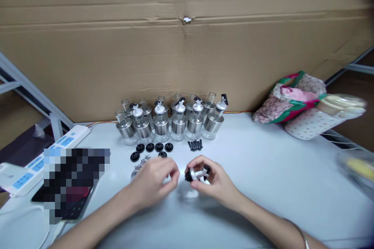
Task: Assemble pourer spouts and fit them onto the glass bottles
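Note:
My right hand [212,181] holds a small silver pourer spout with a black stopper [195,174] just above the white table. My left hand [157,181] hovers beside it, fingers curled over loose silver parts [139,166], its grip hidden from view. Several black round caps [149,148] lie in front of the hands. A bunch of small black pins [195,145] lies to the right of them. Behind stand several glass and steel dispenser bottles [171,122] in two rows; some carry white spouts.
A cardboard wall [187,46] closes the back. A white power strip [43,155] and a phone [73,202] lie at the left. A patterned bag [289,103] and a dotted container [315,122] lie at the right. A metal frame [29,93] stands at the left.

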`<state>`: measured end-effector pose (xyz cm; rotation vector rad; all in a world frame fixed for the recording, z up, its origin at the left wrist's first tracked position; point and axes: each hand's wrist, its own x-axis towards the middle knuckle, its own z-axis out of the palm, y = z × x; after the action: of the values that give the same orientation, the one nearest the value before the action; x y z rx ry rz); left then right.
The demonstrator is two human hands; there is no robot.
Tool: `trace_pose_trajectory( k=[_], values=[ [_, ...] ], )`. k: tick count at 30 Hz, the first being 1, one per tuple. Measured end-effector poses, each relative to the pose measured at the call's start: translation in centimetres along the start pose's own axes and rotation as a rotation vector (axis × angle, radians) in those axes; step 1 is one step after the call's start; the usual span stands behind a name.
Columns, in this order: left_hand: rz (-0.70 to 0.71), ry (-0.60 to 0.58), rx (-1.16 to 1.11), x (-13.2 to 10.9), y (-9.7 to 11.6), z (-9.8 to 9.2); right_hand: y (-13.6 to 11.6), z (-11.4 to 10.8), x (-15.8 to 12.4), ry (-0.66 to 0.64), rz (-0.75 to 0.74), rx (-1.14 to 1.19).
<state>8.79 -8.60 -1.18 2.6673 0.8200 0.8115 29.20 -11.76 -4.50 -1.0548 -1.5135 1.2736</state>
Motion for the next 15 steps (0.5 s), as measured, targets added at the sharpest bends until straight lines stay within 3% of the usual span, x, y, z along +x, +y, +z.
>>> trace_pose_trajectory(
  k=[3, 5, 7, 10, 13, 15],
  values=[
    [-0.079, 0.206, 0.141, 2.5, -1.7, -4.4, -0.2, -0.8, 0.5, 0.088, -0.046, 0.007],
    [-0.272, 0.346, 0.271, 3.6, -3.1, -7.5, -0.2, -1.1, 0.7, 0.12, -0.057, 0.005],
    [-0.519, 0.396, 0.372, 3.9, -4.7, -10.2, -0.2, -1.3, 0.7, 0.134, -0.057, -0.003],
    [-0.745, 0.155, 0.365, 3.0, -7.1, -12.4, -0.2, -1.4, 0.7, 0.14, -0.052, -0.016],
    [-0.78, -0.097, 0.231, 1.9, -9.5, -12.7, -0.1, -1.4, 0.6, 0.146, -0.045, -0.028],
    [-0.806, -0.126, 0.186, 1.5, -10.8, -12.3, 0.0, -1.4, 0.6, 0.151, -0.043, -0.034]
  ],
)
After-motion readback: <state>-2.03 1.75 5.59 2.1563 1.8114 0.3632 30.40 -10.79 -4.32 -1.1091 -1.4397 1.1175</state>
